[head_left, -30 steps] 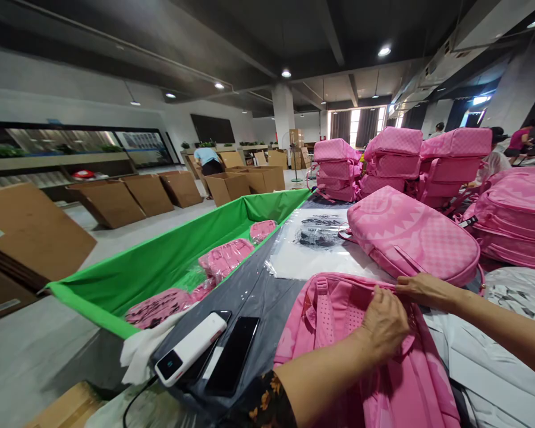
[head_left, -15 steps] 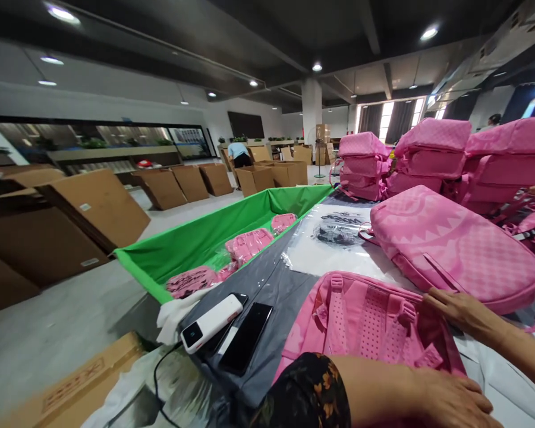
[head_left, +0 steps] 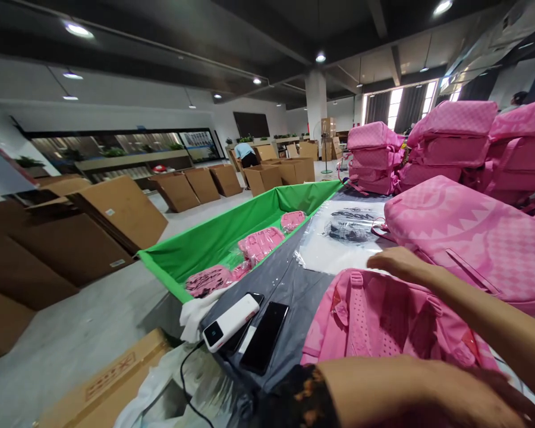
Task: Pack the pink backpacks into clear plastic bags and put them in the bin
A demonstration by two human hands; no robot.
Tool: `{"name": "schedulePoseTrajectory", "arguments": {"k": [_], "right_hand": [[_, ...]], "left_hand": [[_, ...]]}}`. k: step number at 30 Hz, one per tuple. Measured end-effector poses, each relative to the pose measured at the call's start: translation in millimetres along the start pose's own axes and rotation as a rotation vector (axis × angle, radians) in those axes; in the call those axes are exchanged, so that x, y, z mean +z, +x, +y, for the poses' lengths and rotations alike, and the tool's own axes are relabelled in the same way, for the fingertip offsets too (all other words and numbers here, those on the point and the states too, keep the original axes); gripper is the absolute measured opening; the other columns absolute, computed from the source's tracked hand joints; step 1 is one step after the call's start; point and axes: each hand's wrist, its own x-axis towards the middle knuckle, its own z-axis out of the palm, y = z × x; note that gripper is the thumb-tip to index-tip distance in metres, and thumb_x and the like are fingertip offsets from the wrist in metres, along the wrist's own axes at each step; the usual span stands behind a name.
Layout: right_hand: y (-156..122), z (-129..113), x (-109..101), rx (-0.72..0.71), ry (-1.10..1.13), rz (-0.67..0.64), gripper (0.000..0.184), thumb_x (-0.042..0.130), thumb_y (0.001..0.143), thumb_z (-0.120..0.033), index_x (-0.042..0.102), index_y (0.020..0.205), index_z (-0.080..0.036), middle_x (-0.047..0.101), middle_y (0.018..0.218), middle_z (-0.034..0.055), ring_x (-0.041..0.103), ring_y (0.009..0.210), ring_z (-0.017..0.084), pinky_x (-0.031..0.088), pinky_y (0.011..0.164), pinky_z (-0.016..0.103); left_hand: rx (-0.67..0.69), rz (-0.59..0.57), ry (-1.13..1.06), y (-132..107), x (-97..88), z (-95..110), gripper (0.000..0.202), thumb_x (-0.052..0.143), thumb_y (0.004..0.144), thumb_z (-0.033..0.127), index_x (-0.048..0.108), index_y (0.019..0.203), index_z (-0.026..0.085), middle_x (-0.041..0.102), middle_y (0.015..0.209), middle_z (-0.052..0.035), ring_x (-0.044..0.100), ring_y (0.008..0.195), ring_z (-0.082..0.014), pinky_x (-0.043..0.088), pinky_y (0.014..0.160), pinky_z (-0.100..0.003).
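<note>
Pink backpack point(head_left: 378, 315), one unit, lay straps up on the bench point(head_left: 289, 270), just beside a second pink backpack point(head_left: 481, 238) and near a white printed plastic sheet point(head_left: 325, 249); the right grip point(head_left: 396, 261) was at its top edge and the left grip point(head_left: 477, 395) low over its near part, though whether either had closed on the fabric could not be told. Handling, as judged: fairly light, soft and padded, not fragile, little inclined to slip, liable to sag from one corner, best held by both side edges or the top seam near the strap anchors.
</note>
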Motion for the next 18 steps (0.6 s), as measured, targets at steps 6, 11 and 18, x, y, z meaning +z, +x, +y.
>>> {"name": "schedulePoseTrajectory", "arguments": {"k": [6,11,18], "right_hand": [[-138.5,-2.3,62.5,0.419,0.224,0.237,0.061,0.043,0.098,-0.060,0.058,0.139,-0.018,0.064,0.139,0.0171,0.063,0.125,0.032,0.051,0.103,0.046],[-158.4,-65.8,114.5,0.502,0.069,0.561,0.061,0.043,0.100,-0.054,0.042,0.149,-0.018,0.057,0.145,0.0192,0.056,0.133,0.032,0.048,0.108,0.051],[-179.3,-110.1,116.6,0.518,0.112,0.534,0.037,0.049,0.100,-0.041,0.058,0.130,-0.022,0.069,0.119,0.0138,0.065,0.111,0.029,0.053,0.098,0.048]], "left_hand": [[-0.474,0.243,0.026,-56.6,-66.2,-87.8,0.062,0.065,0.093,0.052,0.054,0.143,0.016,0.064,0.136,-0.0184,0.060,0.128,-0.0290,0.051,0.109,-0.048],[-0.512,0.397,-0.042,-74.3,-39.8,-98.2,0.059,0.077,0.085,0.038,0.056,0.135,0.015,0.063,0.137,-0.0161,0.056,0.134,-0.0293,0.046,0.115,-0.051],[-0.336,0.336,0.138,-119.1,-14.4,-72.1,0.022,0.051,0.101,0.017,0.065,0.118,0.017,0.072,0.118,-0.0104,0.064,0.117,-0.0218,0.053,0.106,-0.041]]}}
